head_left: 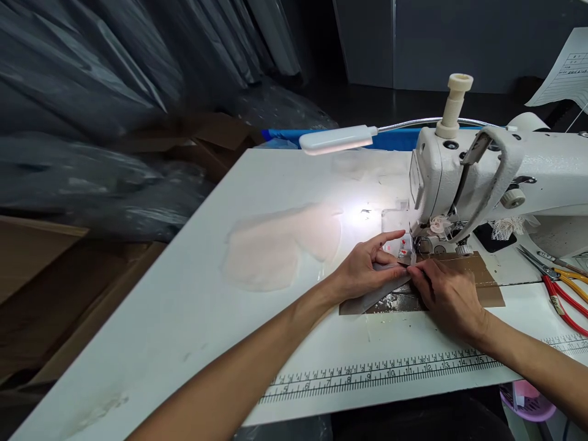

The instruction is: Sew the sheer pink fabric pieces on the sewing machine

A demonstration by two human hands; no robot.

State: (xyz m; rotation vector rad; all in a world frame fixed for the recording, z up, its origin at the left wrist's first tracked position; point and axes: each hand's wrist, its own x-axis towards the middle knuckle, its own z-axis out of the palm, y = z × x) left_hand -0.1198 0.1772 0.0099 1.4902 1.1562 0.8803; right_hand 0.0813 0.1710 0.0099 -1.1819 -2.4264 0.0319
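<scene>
A white sewing machine (459, 177) stands at the right, its presser foot and needle area just beyond my fingertips. My left hand (367, 269) pinches a strip of thin, pale sheer fabric (379, 295) between thumb and fingers, the index finger stretched toward the needle. Close beside it, my right hand (445, 297) is closed at the fabric's edge, fingertips pressed together and nearly touching my left thumb. Under both hands lies a brown taped patch (489, 288) on the table. Larger pale sheer fabric pieces (271, 248) lie flat to the left.
A white lamp (337, 141) on a bendable neck lights the white table (184, 312). Along the front edge runs a printed ruler (390, 375). Red-handled scissors (558, 300) and yellow-handled scissors (572, 275) lie right. Cardboard boxes (68, 306) stand left; a purple basket (535, 409) sits below.
</scene>
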